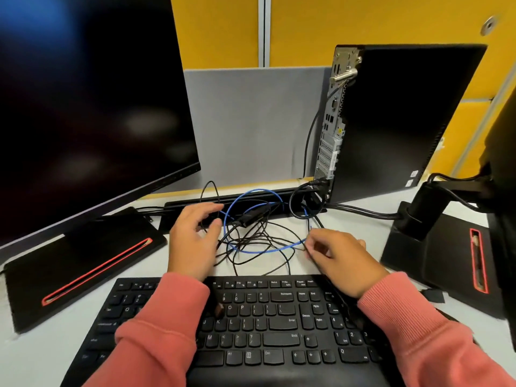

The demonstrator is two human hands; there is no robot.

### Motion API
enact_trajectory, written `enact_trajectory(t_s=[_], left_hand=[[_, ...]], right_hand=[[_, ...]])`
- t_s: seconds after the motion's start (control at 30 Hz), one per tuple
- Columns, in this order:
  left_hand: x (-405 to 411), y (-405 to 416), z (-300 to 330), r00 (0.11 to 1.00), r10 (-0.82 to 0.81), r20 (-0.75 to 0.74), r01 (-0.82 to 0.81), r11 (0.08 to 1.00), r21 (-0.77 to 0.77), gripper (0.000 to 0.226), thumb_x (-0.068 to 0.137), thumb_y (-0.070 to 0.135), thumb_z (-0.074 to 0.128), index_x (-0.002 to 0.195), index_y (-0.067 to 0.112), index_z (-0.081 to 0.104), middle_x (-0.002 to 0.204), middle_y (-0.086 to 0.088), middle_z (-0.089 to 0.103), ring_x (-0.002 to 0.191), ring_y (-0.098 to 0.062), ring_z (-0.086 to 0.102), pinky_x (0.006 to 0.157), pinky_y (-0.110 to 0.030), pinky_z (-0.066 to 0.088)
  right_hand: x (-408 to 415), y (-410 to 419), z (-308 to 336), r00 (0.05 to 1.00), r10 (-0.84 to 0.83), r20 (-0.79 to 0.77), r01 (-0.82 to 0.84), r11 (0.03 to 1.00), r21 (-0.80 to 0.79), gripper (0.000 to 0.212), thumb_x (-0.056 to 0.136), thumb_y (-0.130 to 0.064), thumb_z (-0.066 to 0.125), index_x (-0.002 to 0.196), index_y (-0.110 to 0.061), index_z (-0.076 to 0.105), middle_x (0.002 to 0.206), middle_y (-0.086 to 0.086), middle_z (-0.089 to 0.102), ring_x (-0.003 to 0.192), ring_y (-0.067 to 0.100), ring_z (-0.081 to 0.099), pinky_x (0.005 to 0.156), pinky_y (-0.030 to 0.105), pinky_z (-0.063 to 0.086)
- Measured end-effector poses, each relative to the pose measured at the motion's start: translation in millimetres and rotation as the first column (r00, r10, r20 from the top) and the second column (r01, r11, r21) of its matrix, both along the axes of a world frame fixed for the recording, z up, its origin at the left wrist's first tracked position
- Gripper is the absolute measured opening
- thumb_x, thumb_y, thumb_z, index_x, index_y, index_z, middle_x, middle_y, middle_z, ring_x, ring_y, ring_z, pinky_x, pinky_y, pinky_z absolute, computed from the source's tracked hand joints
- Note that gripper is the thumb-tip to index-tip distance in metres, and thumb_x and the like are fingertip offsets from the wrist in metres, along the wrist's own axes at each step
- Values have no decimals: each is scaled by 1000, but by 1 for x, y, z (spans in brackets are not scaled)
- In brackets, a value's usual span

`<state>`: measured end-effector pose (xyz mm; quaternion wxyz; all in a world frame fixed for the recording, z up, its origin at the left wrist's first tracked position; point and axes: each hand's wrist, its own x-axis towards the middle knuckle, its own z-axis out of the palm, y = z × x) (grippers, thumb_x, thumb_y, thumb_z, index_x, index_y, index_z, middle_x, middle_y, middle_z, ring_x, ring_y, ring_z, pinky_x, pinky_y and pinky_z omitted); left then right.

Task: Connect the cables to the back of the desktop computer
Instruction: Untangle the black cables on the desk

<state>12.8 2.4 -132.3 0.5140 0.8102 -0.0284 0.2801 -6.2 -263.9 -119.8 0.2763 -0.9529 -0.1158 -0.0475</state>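
A black desktop tower [396, 121] stands upright at the back right, its silver rear port panel [331, 129] turned to the left. One black cable [318, 183] is plugged in at the panel's bottom. A tangle of thin black cables [251, 241] and a blue network cable [245, 216] lies on the desk between my hands. A black connector block [248, 217] sits in the tangle. My left hand [192, 241] hovers at the tangle's left edge, fingers loosely curled, holding nothing. My right hand [337, 258] pinches a thin cable at the tangle's right edge.
A black keyboard [251, 325] lies under my forearms. A large dark monitor [83, 101] on its stand base [78, 263] fills the left. A second monitor stand [446, 241] with cables is at the right. A grey partition [251, 121] stands behind the desk.
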Motion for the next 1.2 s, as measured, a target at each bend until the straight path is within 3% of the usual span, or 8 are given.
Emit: enact_trajectory(t_s=[0.1, 0.2, 0.33, 0.4, 0.5, 0.8, 1.0, 1.2], left_hand=[[-13, -18, 5, 966, -229, 121, 193, 948, 253, 27, 93, 13, 62, 115, 22, 74, 116, 12, 68, 114, -8, 62, 99, -37, 49], [-28, -43, 6, 908, -420, -1, 368, 795, 482, 34, 96, 27, 59, 130, 28, 66, 126, 15, 62, 122, -7, 55, 106, -33, 40], [-33, -63, -4, 900, -413, -142, 390, 612, 688, 48, 95, 49, 55, 142, 45, 47, 135, 19, 47, 130, -6, 38, 114, -34, 23], [-31, -61, -7, 910, -397, -117, 368, 648, 667, 33, 92, 50, 59, 125, 46, 59, 116, 19, 49, 117, -8, 43, 109, -38, 26], [-28, -51, -3, 926, -375, -35, 317, 728, 608, 13, 90, 49, 62, 97, 40, 67, 104, 17, 47, 103, -10, 44, 101, -39, 30], [-25, -31, 6, 970, -233, 74, 147, 799, 584, 10, 97, 32, 58, 99, 31, 68, 111, 17, 53, 102, -10, 50, 92, -35, 34], [-13, -21, 1, 968, -236, 89, 194, 922, 335, 11, 102, 28, 51, 97, 34, 58, 112, 17, 60, 108, -16, 58, 94, -54, 45], [-11, -21, -2, 968, -244, 48, 220, 929, 297, 14, 101, 18, 55, 96, 31, 59, 110, 17, 58, 108, -9, 58, 96, -54, 48]], right_hand=[[0, -10, 2, 999, -7, 42, -6, 951, 310, 19, 95, -14, 62, 79, -24, 61, 71, -9, 62, 70, 9, 54, 68, 21, 41], [-5, -15, 1, 999, 33, 14, -36, 875, 483, 12, 94, -17, 67, 85, -24, 70, 64, -5, 49, 64, 13, 44, 66, 32, 37], [-18, -16, 7, 990, 142, 3, -119, 817, 564, 9, 91, -27, 71, 86, -23, 77, 66, 17, 46, 65, 19, 41, 68, 32, 35], [-22, -19, 10, 992, 120, 23, -110, 795, 596, 13, 88, -32, 66, 81, -24, 74, 77, 19, 60, 73, 16, 50, 75, 31, 40], [-24, -21, 11, 998, 60, 29, -65, 749, 660, 17, 95, -30, 59, 82, -24, 68, 77, -6, 60, 79, 6, 51, 82, 31, 38], [-26, -24, 5, 994, -106, 24, 44, 599, 800, 25, 104, -12, 49, 93, -20, 69, 79, -5, 64, 85, 12, 61, 96, 35, 44], [-37, -65, -3, 979, -200, -43, 188, 795, 577, 53, 93, 16, 46, 106, -29, 72, 99, 0, 73, 100, 12, 67, 101, 35, 49], [-44, -62, -5, 979, -138, -151, 181, 929, 324, 28, 90, -5, 69, 96, -31, 78, 93, -8, 73, 94, 9, 66, 86, 22, 49]])
